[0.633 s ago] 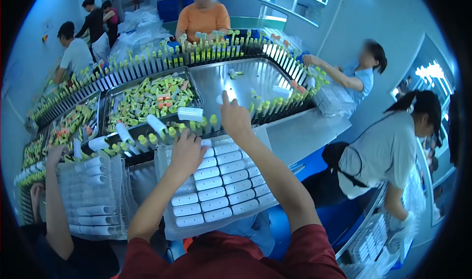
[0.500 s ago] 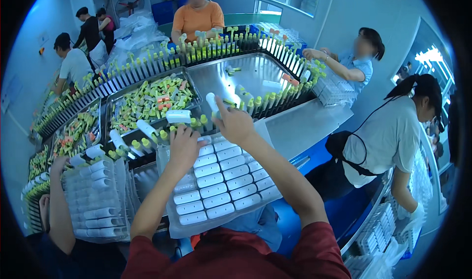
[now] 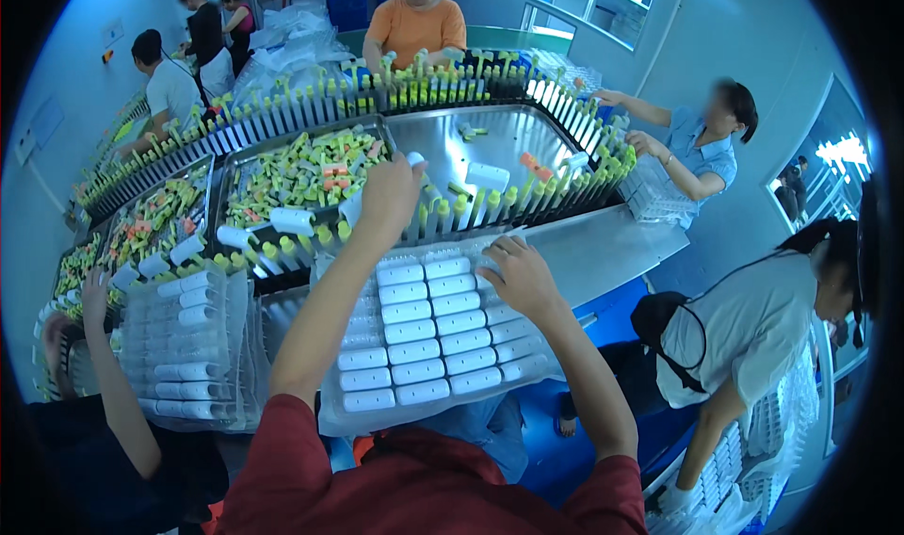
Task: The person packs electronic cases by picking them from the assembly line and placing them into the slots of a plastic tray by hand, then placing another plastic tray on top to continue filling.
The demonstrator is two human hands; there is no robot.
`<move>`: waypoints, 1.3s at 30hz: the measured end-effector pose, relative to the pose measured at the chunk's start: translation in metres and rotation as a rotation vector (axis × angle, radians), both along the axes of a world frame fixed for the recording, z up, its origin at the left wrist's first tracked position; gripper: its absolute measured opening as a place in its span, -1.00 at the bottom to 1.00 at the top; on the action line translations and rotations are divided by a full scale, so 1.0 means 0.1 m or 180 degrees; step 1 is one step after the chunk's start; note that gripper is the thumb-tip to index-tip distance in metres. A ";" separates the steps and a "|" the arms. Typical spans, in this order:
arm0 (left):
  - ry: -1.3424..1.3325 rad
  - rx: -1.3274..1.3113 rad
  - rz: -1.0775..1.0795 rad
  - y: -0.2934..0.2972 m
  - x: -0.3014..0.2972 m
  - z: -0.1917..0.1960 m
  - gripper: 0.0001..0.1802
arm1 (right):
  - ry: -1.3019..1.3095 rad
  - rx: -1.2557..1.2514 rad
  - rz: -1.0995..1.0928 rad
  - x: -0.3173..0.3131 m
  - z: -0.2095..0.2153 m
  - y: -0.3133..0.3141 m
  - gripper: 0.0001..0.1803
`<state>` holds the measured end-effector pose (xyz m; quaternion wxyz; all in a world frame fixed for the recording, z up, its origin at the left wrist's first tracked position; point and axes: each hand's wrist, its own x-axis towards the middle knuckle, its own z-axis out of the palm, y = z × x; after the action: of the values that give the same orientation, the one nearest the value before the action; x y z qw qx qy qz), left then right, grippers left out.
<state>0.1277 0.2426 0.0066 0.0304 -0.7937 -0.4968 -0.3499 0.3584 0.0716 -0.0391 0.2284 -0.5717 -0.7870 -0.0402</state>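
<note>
My left hand [image 3: 389, 196] reaches over the near row of upright posts. Its fingers close at a white plastic shell [image 3: 415, 159], of which only an end shows. Lower right, my right hand [image 3: 520, 273] bends its fingers down onto the upper right part of a clear plastic tray [image 3: 353, 332]; whatever sits beneath the fingertips is hidden. Columns of white plastic shells [image 3: 409, 331] lie in that tray before my body. Other white shells, one lying at an angle [image 3: 293, 220], rest on the yellow-green-topped posts [image 3: 273, 252] left of my left forearm.
Metal trays hold heaps of yellow-green and orange pieces [image 3: 311, 172]. A barer metal tray [image 3: 438, 139] carries a few pieces. At left, a co-worker's arm [image 3: 118, 375] is beside another shell tray [image 3: 179, 347]. Other people work across the table and at right.
My right hand has drawn back from the post row to the plastic tray. My left hand has moved forward and up from the tray's edge to the posts. The view has shifted slightly.
</note>
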 end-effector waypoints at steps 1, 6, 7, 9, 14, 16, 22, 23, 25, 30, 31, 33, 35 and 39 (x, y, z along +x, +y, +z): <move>-0.0015 -0.0088 0.0016 -0.01 0.07 -0.02 -0.50 | 0.0041 0.0219 0.0043 0.01 0.00 -0.06 -0.67; 0.0258 -0.0191 0.0173 -0.08 0.09 -0.14 -0.56 | -0.0305 0.0315 -0.0088 0.08 0.01 -0.15 -0.75; 0.0178 -0.0239 0.0295 -0.03 -0.02 -0.22 -0.58 | -0.0042 0.0287 -0.0038 0.03 -0.04 -0.18 -0.74; 0.0222 -0.0571 0.0372 0.02 -0.27 -0.45 -0.59 | 0.0204 0.0264 0.0061 -0.02 -0.06 -0.19 -0.74; 0.0331 -0.0686 0.0526 -0.23 -0.61 -0.36 -0.49 | 0.0594 0.0053 -0.0074 0.15 0.00 -0.04 -0.77; 0.0492 -0.0924 0.0677 -0.41 -0.82 -0.37 -0.35 | 0.1765 0.0016 -0.0111 0.19 0.04 0.23 -0.75; 0.1238 -0.0473 0.0420 -1.53 -0.82 0.03 -0.30 | 0.1084 0.0682 -0.1150 -0.29 0.44 1.15 -0.53; 0.1050 -0.0698 -0.0185 -1.57 -0.79 0.09 -0.41 | 0.0983 0.0640 -0.0978 -0.45 0.43 1.28 -0.51; 0.1191 -0.0920 -0.0619 -1.43 -0.65 -0.03 -0.47 | 0.0362 0.0547 -0.0784 -0.69 0.23 1.55 -0.51; 0.1089 -0.0708 -0.0774 -1.25 -0.47 -0.35 -0.64 | -0.0714 0.1096 -0.1265 -1.42 -0.14 1.58 -0.52; 0.1130 -0.0717 -0.0787 -1.24 -0.49 -0.38 -0.64 | -0.0607 0.0991 -0.1228 -1.55 -0.10 1.54 -0.52; 0.0984 -0.0732 -0.0508 -1.21 -0.44 -0.39 -0.62 | -0.0610 0.0644 -0.0969 -1.58 -0.03 1.58 -0.62; 0.1189 -0.0924 -0.0598 -1.21 -0.40 -0.38 -0.63 | -0.0425 0.0303 -0.0763 -1.56 0.03 1.71 -0.47; 0.1088 -0.0537 -0.0515 -1.10 -0.47 -0.70 -0.71 | -0.0104 -0.0627 -0.0380 -1.93 0.40 1.51 -0.28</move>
<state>0.0803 0.1330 -0.0632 0.0195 -0.8785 -0.4465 -0.1686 0.1654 0.2227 0.0006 0.1554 -0.6365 -0.7553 0.0146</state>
